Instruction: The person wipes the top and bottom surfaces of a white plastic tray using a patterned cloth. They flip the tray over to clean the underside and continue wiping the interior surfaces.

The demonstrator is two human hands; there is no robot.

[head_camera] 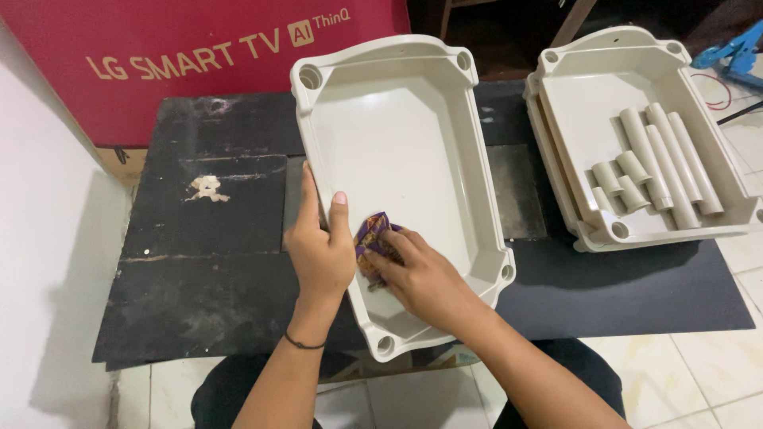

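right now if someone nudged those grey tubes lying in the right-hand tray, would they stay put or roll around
The tubes are round and lie loose, so they would probably roll, though the tray walls should contain them. They look like hollow plastic, likely light and stiff. The short pieces seem freest to scatter.

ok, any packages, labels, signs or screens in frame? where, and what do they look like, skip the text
Cardboard box: one package, top left behind the black mat, leaning by the white wall; large, flat, rectangular, deep red face with pale gold lettering, brown cardboard showing at its lower edge.
No separate labels, signs or screens visible.
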